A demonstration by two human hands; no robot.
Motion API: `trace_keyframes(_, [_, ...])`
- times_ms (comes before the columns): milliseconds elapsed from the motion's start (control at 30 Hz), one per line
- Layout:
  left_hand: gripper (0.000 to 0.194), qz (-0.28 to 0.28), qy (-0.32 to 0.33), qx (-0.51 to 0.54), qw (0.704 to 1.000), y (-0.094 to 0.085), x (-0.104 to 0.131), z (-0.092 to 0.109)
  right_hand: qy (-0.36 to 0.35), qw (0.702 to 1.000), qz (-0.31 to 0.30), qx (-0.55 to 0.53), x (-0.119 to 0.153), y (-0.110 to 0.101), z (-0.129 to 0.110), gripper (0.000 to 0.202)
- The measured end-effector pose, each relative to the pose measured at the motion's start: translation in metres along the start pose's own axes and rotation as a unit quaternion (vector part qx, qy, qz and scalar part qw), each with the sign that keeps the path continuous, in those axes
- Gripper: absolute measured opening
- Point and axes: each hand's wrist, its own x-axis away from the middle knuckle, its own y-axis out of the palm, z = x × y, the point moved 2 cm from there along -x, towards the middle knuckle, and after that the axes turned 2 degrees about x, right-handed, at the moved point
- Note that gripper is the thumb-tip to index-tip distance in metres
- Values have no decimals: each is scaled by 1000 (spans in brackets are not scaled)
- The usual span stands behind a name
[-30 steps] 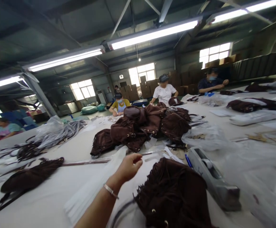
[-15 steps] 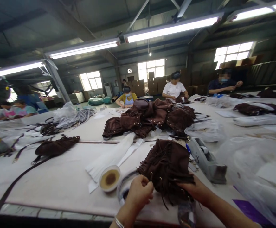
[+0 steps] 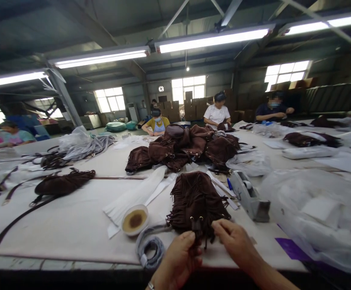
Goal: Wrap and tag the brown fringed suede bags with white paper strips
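A dark brown fringed bag point(image 3: 190, 195) lies on the table right in front of me, its two small metal eyelets and hanging cords towards me. My left hand point(image 3: 178, 255) is closed at the bag's near edge, thumb and fingers on the dark strap point(image 3: 197, 226) below the eyelets. Beside it, my right hand point(image 3: 234, 241) is pinched at the bag's near right corner, by the fringe; what its fingertips hold is too small to make out. Left of my left hand lies a coiled grey strap point(image 3: 152, 253). A shallow bowl point(image 3: 135, 220) with a brown patch stands behind the coil.
A pile of brown bags point(image 3: 181, 147) rises behind. A grey tape dispenser point(image 3: 249, 197) and clear plastic bags point(image 3: 314, 213) are at right. White paper strips point(image 3: 139, 191) lie mid-table; another bag point(image 3: 63, 185) with a long strap lies left. Several people sit beyond.
The bag has turned to lie flatter with its eyelets facing me. My right hand has come off its right side to the near corner; my left hand has moved onto the strap.
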Motion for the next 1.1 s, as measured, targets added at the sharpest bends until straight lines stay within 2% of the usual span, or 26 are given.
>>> trace_keyframes(67, [37, -17, 19, -24, 999, 4, -6, -5, 105, 987, -94, -82, 12, 25, 3, 55])
trace_keyframes(167, [41, -10, 81, -154, 985, 9, -11, -6, 198, 954, -134, -182, 7, 50, 3, 60])
trace_keyframes(233, [39, 38, 160, -302, 939, 10, -10, -2, 214, 945, -149, -200, -3, 58, 0, 59])
trace_keyframes(300, [39, 96, 239, -431, 865, 11, -6, 2, 210, 942, -169, -201, -9, 61, -4, 58])
trace_keyframes(367, [38, 131, 283, -497, 810, 12, -1, 4, 196, 944, -168, -203, -8, 63, -7, 57])
trace_keyframes(400, [38, 141, 290, -511, 797, 12, 0, 4, 192, 945, -164, -208, -6, 64, -7, 57])
trace_keyframes(467, [38, 152, 288, -520, 789, 11, 1, 3, 199, 938, -164, -232, 3, 66, -5, 56])
trace_keyframes(533, [37, 152, 274, -510, 801, 11, -1, 4, 227, 915, -164, -291, 14, 68, -3, 55])
trace_keyframes(633, [36, 112, 225, -457, 854, 14, -6, 2, 275, 862, -145, -401, 25, 69, -1, 51])
trace_keyframes(700, [35, 81, 193, -413, 886, 17, -7, 1, 290, 840, -130, -439, 27, 68, 0, 50])
trace_keyframes(767, [33, 52, 186, -382, 904, 22, -3, 1, 293, 840, -119, -441, 26, 66, 0, 50])
trace_keyframes(900, [21, -30, 216, -357, 908, 31, 9, 10, 282, 856, -114, -418, 23, 58, -1, 45])
trace_keyframes(933, [20, -41, 206, -342, 916, 32, 11, 13, 281, 854, -121, -420, 23, 56, -3, 43])
trace_keyframes(967, [21, -45, 178, -314, 932, 33, 11, 14, 280, 852, -132, -423, 23, 55, -6, 40])
trace_keyframes(1033, [33, -44, 83, -223, 970, 33, 6, 11, 275, 850, -151, -424, 24, 54, -12, 38])
trace_keyframes(1100, [48, -48, -18, -136, 989, 35, -3, 5, 272, 850, -155, -423, 26, 54, -17, 37])
